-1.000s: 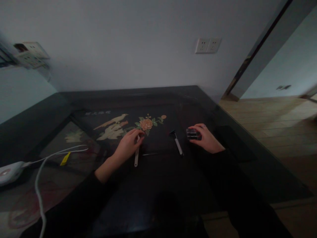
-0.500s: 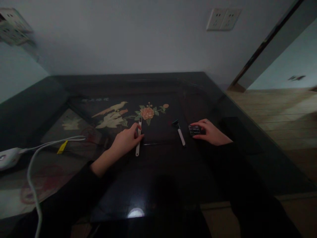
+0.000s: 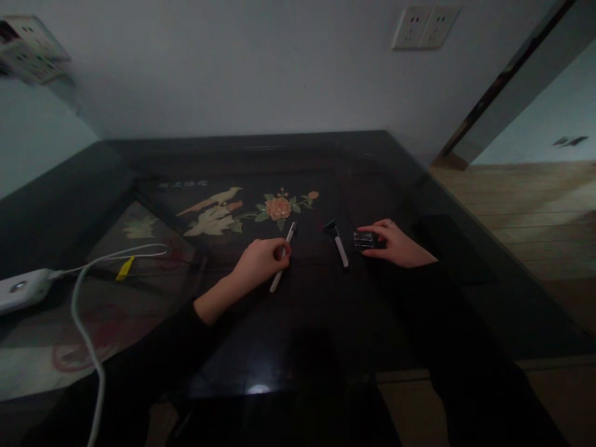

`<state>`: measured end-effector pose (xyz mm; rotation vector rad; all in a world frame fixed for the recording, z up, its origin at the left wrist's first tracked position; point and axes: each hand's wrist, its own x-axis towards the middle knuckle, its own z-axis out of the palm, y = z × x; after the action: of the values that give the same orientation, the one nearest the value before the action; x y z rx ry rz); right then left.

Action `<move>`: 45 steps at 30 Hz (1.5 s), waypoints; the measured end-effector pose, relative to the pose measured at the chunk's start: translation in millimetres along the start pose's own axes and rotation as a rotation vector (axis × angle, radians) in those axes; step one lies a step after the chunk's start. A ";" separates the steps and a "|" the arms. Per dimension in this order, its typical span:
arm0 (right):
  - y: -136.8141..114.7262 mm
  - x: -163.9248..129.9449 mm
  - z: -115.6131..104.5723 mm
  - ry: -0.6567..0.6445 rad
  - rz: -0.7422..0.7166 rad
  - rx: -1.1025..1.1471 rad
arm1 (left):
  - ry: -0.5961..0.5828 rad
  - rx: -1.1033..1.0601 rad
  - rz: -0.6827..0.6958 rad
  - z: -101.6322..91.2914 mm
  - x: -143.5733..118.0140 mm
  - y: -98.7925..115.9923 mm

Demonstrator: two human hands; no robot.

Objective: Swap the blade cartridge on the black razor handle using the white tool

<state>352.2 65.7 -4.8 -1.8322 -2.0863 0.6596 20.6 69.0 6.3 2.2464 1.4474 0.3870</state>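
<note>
Between the thumb and fingers of my left hand (image 3: 261,259) is a slim white toothbrush (image 3: 276,281), slanted with its head up and to the right. My right hand (image 3: 395,243) pinches a small dark, shiny case (image 3: 362,240) by its near and far sides; rows inside look like razor cartridges, though the dim light blurs them. Between the two hands a razor (image 3: 341,251) with a white-and-black handle lies on the dark tabletop, its head pointing away from me. It touches neither hand.
The glossy dark table (image 3: 316,310) bears a bird-and-flower picture (image 3: 278,209). At left are a white power strip (image 3: 25,290), a white cable (image 3: 88,335) and a yellow tag (image 3: 125,269). A dark flat object (image 3: 454,248) lies right of my right hand. Wall sockets (image 3: 426,28) are behind.
My left hand has moved right, bringing the toothbrush closer to the razor and tilting and turning it. My right hand keeps its grip on the case. The view has shifted slightly.
</note>
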 end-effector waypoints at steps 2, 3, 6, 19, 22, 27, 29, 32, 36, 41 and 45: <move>-2.8 -1.2 -0.4 0.034 0.004 0.003 | 0.010 -0.026 0.023 5.2 8.3 7.4; -4.6 -1.9 -0.7 0.074 0.005 0.008 | 0.019 -0.037 0.032 8.3 13.5 11.2; -12.6 -4.2 -1.4 0.290 0.012 0.018 | 0.042 -0.053 0.058 19.7 30.4 22.5; -81.9 -25.2 27.7 0.043 0.061 -0.158 | 0.118 0.062 0.099 39.5 49.7 39.3; -85.3 -24.8 32.4 0.010 0.073 -0.198 | 0.118 0.065 0.103 40.4 50.5 37.6; -87.7 -21.3 38.6 0.068 0.113 -0.195 | 0.111 0.036 0.111 40.1 51.2 36.5; -88.7 -20.2 40.8 0.099 0.126 -0.206 | 0.111 0.023 0.103 39.0 52.3 36.7; -89.0 -19.0 42.7 0.120 0.124 -0.211 | 0.117 0.004 0.089 38.0 55.0 36.0; -88.7 -17.7 43.4 0.139 0.121 -0.196 | 0.136 -0.015 0.104 39.4 58.7 32.2; -82.4 -15.9 38.3 0.144 0.082 -0.147 | 0.154 -0.027 0.136 42.7 60.8 27.4; -57.6 -13.3 22.7 0.247 -0.020 -0.014 | 0.166 -0.032 0.152 44.0 59.5 26.1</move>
<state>293.7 44.2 6.4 -1.7951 -1.9489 0.3916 85.8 104.6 -18.8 2.3526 1.3416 0.6540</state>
